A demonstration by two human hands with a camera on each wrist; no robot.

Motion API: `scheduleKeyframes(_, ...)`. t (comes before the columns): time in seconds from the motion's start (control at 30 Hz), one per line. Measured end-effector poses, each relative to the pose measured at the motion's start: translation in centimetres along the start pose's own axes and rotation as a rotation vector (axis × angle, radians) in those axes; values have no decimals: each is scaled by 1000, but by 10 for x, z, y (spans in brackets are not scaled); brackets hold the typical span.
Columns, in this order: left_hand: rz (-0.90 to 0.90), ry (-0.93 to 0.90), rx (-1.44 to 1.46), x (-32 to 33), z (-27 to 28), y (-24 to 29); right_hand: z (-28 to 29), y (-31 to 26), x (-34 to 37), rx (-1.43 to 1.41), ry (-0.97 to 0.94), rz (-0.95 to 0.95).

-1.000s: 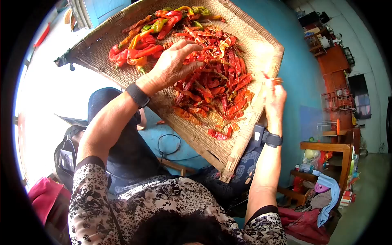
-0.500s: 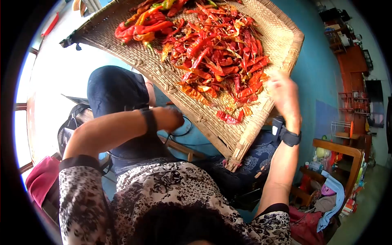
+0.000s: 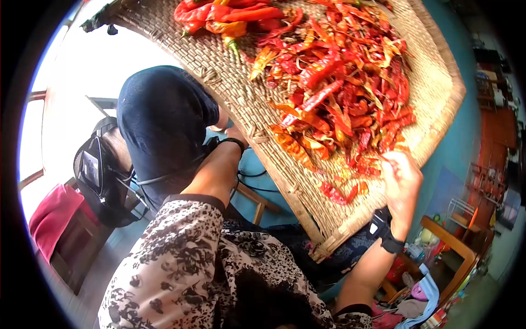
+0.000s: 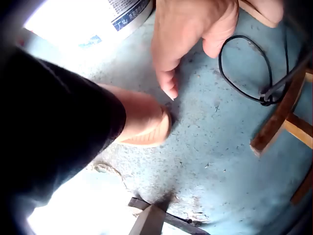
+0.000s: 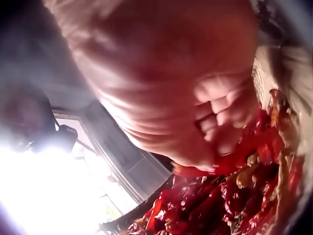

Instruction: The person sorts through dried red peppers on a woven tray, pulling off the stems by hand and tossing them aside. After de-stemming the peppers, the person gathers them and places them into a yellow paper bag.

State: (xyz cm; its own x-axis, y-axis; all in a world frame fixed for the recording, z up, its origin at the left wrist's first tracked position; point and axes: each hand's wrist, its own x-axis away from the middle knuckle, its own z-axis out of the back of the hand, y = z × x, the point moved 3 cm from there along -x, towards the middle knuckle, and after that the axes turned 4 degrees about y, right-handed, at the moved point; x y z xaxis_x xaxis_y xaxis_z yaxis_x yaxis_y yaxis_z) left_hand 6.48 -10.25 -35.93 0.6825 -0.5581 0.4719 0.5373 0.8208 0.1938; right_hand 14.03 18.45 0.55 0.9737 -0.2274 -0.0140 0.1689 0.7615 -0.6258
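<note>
Dried red chilies (image 3: 350, 93) lie heaped on a woven tray (image 3: 263, 137), with larger fresh red peppers (image 3: 235, 13) at its far left. My right hand (image 3: 402, 178) is over the tray's right side, at the near edge of the heap. In the right wrist view its fingers (image 5: 220, 105) are curled, and a red chili (image 5: 195, 170) is pinched at the fingertips. My left hand (image 4: 190, 34) reaches down past the tray's left edge, above the blue floor (image 4: 210, 132) and near a foot (image 4: 146, 129). Its fingers are loosely extended and hold nothing; the tray partly hides it in the head view.
A black cord loop (image 4: 222, 68) and a wooden stool frame (image 4: 279, 122) are beside the left hand. A white bucket with blue print (image 4: 129, 19) stands beyond it. My bent knee (image 3: 159, 109) is left of the tray; a black bag (image 3: 96, 170) lies further left.
The left hand has left the chili heap and gone down beside the tray's left edge. The right hand has moved in from the tray's right rim to the heap's near edge. The head view has shifted.
</note>
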Motion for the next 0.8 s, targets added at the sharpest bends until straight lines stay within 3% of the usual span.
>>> scheduleKeyframes(0.17,35,-15,38,-3,-9,-5,30,8,4,-466,497,103)
scheduleKeyframes(0.23,37,-19,49,-3,-12,-4,53,19,4,-262,748,132)
scheduleKeyframes(0.3,36,-29,54,-1,-15,-4,77,34,8,197,950,-60)
scheduleKeyframes(0.4,15,-30,43,3,-21,-2,82,46,7,803,794,-109)
scheduleKeyframes(0.43,8,-27,43,3,-22,0,71,32,6,667,802,-135)
scheduleKeyframes(0.5,-3,-17,41,2,-21,0,48,-11,11,503,698,52)
scheduleKeyframes(0.53,-8,-18,29,1,-22,-3,33,-25,16,321,516,30)
scheduleKeyframes(0.6,-32,-22,18,1,-20,0,2,-61,22,308,-45,204)
scheduleKeyframes(0.63,-44,-22,12,0,-18,1,-12,-59,28,296,-206,253)
scheduleKeyframes(0.7,-93,-26,-9,1,-16,6,-33,-59,37,517,-343,379)
scheduleKeyframes(0.8,-169,-38,-49,0,-9,16,-41,-43,40,510,-348,328)
